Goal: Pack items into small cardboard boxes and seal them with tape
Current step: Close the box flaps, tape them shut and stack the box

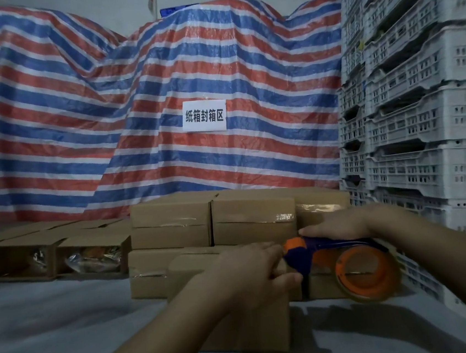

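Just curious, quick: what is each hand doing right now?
Left hand: grips the near cardboard box.
Right hand: rests on the tape dispenser, fingers fairly straight; a firm grip cannot be told.

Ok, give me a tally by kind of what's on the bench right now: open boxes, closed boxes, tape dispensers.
open brown cardboard boxes, wrapped contents showing: 3 (leftmost cut off by the frame)
closed brown cardboard boxes: 6 that I can tell apart
orange and purple tape dispenser: 1
Total: 10

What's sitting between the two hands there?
In the head view, the tape dispenser's purple-and-orange head lies between the left hand and right hand, over the cardboard box being sealed.
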